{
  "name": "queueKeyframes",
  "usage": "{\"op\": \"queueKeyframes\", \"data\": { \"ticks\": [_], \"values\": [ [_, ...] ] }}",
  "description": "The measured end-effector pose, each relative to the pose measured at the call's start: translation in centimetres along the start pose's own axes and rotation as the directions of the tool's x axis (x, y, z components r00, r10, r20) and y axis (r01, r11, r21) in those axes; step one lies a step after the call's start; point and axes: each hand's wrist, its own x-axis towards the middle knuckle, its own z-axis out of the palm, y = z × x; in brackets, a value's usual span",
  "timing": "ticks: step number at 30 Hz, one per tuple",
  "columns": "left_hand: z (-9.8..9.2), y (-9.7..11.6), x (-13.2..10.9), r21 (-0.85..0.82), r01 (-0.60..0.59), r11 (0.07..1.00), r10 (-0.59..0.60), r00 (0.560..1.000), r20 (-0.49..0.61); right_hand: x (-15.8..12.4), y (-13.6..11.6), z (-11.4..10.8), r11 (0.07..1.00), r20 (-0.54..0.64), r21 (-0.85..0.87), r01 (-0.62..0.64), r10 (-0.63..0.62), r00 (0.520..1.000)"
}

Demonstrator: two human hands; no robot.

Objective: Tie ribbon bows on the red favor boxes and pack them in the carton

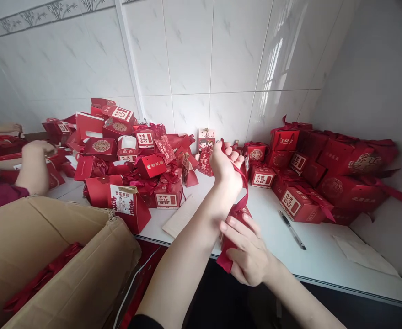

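My left hand [227, 162] is raised above the table with its fingers curled round a red ribbon [243, 196]. The ribbon runs down from it to a small red gift box [247, 213] at the table's front edge. Most of that box is hidden behind my left forearm and my right hand. Lower down, my right hand [249, 251] rests against the box, its upper fingers stretched across it. A loose ribbon end sticks out at its thumb and lower finger, which appear to pinch it.
Piled red gift boxes [101, 147] fill the table's left; stacked ones [303, 164] stand right. A pen [292, 230] and a beige sheet [365, 254] lie on the white table [272, 244]. An open cardboard box [94, 260] is at front left. Another person's arm [36, 167] reaches in at far left.
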Motion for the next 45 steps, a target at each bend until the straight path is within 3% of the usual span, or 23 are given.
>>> {"op": "queueKeyframes", "data": {
  "ticks": [4,10,12,16,19,23,28,36,39,42,45],
  "values": [
    [-0.5,-1.3,0.7,0.071,-0.046,0.996,0.050,0.997,-0.054,-0.3,-0.8,0.6,0.992,0.099,0.000,-0.123,0.122,0.988],
    [-0.6,-2.2,2.1,0.119,-0.027,0.993,0.042,0.991,-0.124,-1.6,-2.2,1.6,0.991,0.091,0.121,0.064,-0.075,0.993],
    [-0.7,-2.5,2.3,0.121,-0.012,0.993,0.028,0.991,-0.131,-1.6,-1.9,1.5,0.991,0.110,0.114,0.071,-0.083,0.990],
    [-0.9,-3.0,2.5,0.100,0.051,0.994,-0.035,0.986,-0.164,-1.3,0.0,0.5,0.988,0.165,-0.005,-0.157,0.156,0.974],
    [-1.0,-2.7,2.9,0.033,0.114,0.993,-0.107,0.980,-0.170,-1.6,1.5,-0.3,0.952,0.033,-0.026,-0.305,0.306,0.951],
    [-1.3,-1.9,3.5,-0.126,0.179,0.976,-0.198,0.967,-0.159,-2.6,2.5,-0.7,0.912,-0.163,0.010,-0.411,0.407,0.899],
    [-1.8,-1.4,3.1,-0.233,0.181,0.955,-0.218,0.965,-0.146,-3.2,2.4,-0.8,0.901,-0.203,-0.056,-0.430,0.412,0.888],
    [-1.1,-1.4,1.3,-0.248,0.119,0.961,-0.158,0.977,-0.146,-3.8,1.9,-0.8,0.827,-0.269,-0.107,-0.553,0.511,0.816],
    [-0.4,-1.3,0.6,-0.207,0.058,0.977,-0.093,0.982,-0.163,-4.0,1.7,-0.8,0.853,-0.277,-0.089,-0.515,0.475,0.835],
    [0.0,-1.7,-0.1,-0.097,-0.020,0.995,0.004,0.986,-0.170,-3.8,1.1,-0.9,0.914,-0.244,-0.069,-0.400,0.373,0.895],
    [-0.3,-2.7,-0.4,0.022,-0.144,0.989,0.145,0.983,-0.108,-3.4,0.3,-0.9,0.962,-0.150,-0.042,-0.268,0.259,0.954]
  ]
}}
